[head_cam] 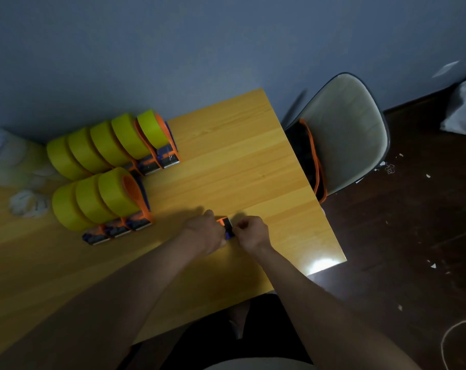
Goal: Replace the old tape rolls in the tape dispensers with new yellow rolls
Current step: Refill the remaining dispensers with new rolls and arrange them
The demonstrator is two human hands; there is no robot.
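Two hands meet at the lower middle of the frame, over the near right part of the desk (239, 145). The left hand (203, 231) curls around an orange and blue tape dispenser (226, 227), which is mostly hidden between the hands. The right hand (251, 231) has its fingers curled at the dispenser's right side and seems to pinch some part of it; I cannot tell if a roll is mounted on it.

I judge that the step is to work on this dispenser's hub or tape end. To do it well, the left hand should keep the body steady while the right hand does the fine work, away from the cutting blade.

Two rows of dispensers with yellow rolls (106, 166) stand to the left, an upper row and a lower row, each roll touching its neighbour. They look already loaded. The nearest one is near the left hand, so a wide move to the left could knock it.

Free wood lies above and to the right of the hands. The desk edge runs just right of the right hand, with a grey chair (346, 129) and dark floor (413, 222) beyond it.
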